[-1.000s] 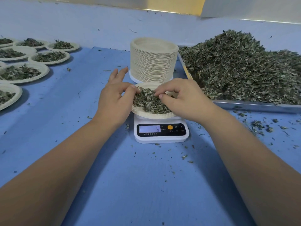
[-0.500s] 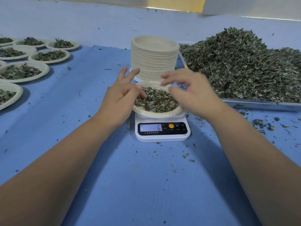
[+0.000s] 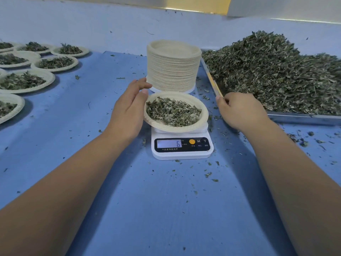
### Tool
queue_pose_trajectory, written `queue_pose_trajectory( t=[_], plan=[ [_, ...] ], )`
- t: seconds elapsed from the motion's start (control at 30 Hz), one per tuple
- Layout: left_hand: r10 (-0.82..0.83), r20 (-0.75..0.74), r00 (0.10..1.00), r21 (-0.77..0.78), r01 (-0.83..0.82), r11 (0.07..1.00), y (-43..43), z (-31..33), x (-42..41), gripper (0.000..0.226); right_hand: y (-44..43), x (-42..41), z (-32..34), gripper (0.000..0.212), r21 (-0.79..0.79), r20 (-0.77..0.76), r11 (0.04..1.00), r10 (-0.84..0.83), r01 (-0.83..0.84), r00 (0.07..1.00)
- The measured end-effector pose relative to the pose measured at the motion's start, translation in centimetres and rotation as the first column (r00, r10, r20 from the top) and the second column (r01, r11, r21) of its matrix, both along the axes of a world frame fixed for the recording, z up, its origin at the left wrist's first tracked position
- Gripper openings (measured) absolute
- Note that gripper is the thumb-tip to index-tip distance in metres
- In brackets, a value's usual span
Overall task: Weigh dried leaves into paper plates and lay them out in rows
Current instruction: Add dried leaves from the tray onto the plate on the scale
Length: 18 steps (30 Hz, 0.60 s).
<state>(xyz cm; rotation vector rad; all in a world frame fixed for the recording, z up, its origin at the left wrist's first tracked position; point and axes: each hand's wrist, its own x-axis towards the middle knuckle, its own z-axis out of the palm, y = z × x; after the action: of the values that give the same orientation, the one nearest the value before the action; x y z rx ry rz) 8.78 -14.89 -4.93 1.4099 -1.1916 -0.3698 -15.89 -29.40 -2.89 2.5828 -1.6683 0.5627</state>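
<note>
Head view, 1 frame logged. I see the paper plate sitting on the white scale, slightly off-centre toward the left, with a portion of dried leaves in it. Display reads 6 (unit too small for me to read).

Left hand: fingers nearly straight and relaxed, palm facing the plate, thumb touching its left rim. I cannot tell whether any fingers reach under the rim.

Right hand: well clear of the plate, to the right of the scale, just beside the near corner of the metal tray. Fingers are curled under; whether they pinch any leaves is hidden from me.

Tray carries a large heap of leaves. Stack of empty plates stands directly behind the scale, apart from it. Filled plates lie in rows at the far left of the blue table. Loose leaf crumbs are scattered around the scale and near the tray.
</note>
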Motion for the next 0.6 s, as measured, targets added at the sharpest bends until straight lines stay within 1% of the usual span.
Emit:
queue_pose_trajectory(
  t=[0.07, 0.17, 0.2, 0.3, 0.4, 0.5, 0.6],
  plan=[
    [0.017, -0.009, 1.000, -0.011, -0.017, 1.000, 0.0, 0.0, 0.1, 0.029, -0.1, 0.0, -0.2, 0.052, 0.007, -0.001, 1.000, 0.015, -0.015, 1.000],
    [0.025, 0.001, 1.000, -0.029, -0.025, 0.999, 0.1, 0.1, 0.3, 0.034, -0.3, -0.2, -0.3, 0.049, -0.019, 0.052, 0.999, 0.028, -0.027, 0.998],
    [0.035, 0.003, 0.999, -0.029, -0.035, 0.999, 0.1, 0.1, 0.3, 0.035, -0.3, -0.2, -0.4, 0.045, -0.035, 0.079, 0.999, 0.029, -0.027, 0.996],
    [0.078, -0.025, 0.997, -0.030, -0.079, 0.996, 0.2, 0.2, 0.9, 0.038, -0.5, -0.4, -0.4, 0.024, -0.068, 0.185, 0.998, 0.022, -0.009, 0.983],
    [0.093, -0.052, 0.994, 0.001, -0.093, 0.996, 0.1, 0.1, 0.9, 0.040, -0.7, -0.5, -0.3, 0.023, -0.074, 0.191, 0.997, 0.032, -0.018, 0.981],
    [0.088, -0.052, 0.995, 0.074, -0.084, 0.994, -0.1, 0.0, 0.5, 0.038, -1.3, -0.5, 0.3, 0.025, -0.006, 0.163, 0.999, 0.037, -0.036, 0.986],
    [0.077, -0.078, 0.994, 0.126, -0.067, 0.990, -0.3, -0.1, 0.2, 0.036, -2.2, -0.3, 1.2, 0.024, -0.051, 0.183, 0.999, -0.002, 0.011, 0.983]
  ],
)
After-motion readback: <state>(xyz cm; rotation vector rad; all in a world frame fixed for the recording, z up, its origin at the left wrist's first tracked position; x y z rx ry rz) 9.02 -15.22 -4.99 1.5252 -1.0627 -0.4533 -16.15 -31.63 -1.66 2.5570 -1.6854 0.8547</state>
